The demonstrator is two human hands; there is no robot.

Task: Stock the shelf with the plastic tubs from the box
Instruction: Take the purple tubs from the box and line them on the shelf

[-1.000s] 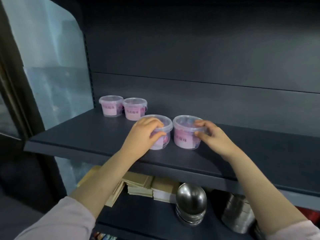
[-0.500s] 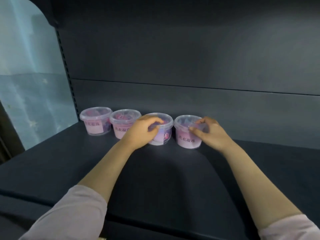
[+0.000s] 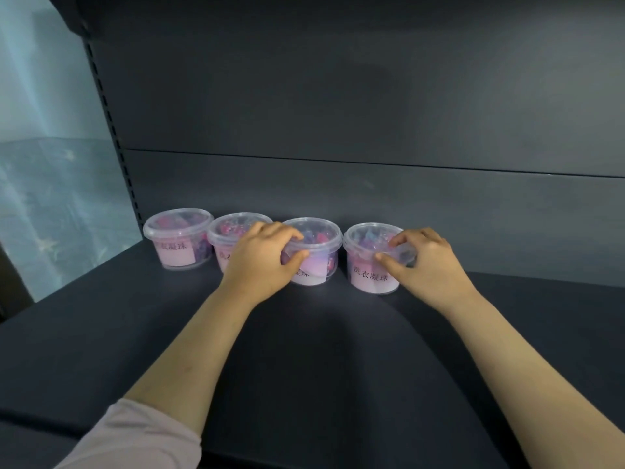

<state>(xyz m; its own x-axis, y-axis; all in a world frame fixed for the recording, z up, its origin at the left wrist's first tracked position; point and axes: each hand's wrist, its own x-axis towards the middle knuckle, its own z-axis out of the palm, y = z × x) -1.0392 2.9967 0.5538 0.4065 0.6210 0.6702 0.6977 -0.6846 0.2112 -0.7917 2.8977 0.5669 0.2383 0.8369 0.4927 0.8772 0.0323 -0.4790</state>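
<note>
Upright tubs (image 3: 177, 240), lids up, in a side-to-side row; left hand (image 3: 260, 265) fingers curled round third tub (image 3: 319, 240), right hand (image 3: 427, 265) fingers round fourth tub (image 3: 368, 280).

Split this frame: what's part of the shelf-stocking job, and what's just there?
Job:
left hand gripping the third tub
right hand gripping the fourth tub
first tub and second tub, standing in the row
shelf

Just there:
back panel
slotted upright
translucent sheet at left

A shop aisle, dark grey metal display shelf (image 3: 101, 333) with slotted upright rail (image 3: 111, 123) and panelled back wall (image 3: 338, 96), row of four identical clear lidded plastic tubs (image 3: 179, 240) with printed pink labels, lined up like stock
</note>
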